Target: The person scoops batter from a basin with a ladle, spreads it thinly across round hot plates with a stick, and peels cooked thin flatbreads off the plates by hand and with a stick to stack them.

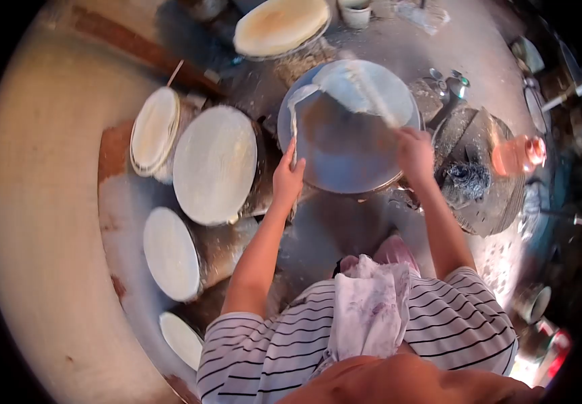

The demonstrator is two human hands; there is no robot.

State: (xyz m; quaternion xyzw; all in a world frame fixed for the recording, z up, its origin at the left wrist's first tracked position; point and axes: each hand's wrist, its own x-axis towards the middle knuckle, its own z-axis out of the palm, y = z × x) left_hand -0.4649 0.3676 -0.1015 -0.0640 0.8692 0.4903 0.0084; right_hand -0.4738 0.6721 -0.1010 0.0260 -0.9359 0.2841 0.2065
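Perhaps uneven pressure from the right hand (415,153), closed round a blurred stick (376,101), tears the pale layer (337,86), while the left hand (288,176) grips a ladle-like tool (294,124).

The round griddle (351,165) looks like metal, smooth with a dull sheen; the thin sheet (341,84) on it appears soft and satiny. A bent ladle (296,104) carries a wet-looking coating, while blur hides the stick's (375,97) finish. The large pale disc (215,165) is smooth and matt. The bottle (512,156) seems translucent, glossy plastic; the crumpled bundle (467,180) glints unevenly. The towel (368,310) is wrinkled cloth.
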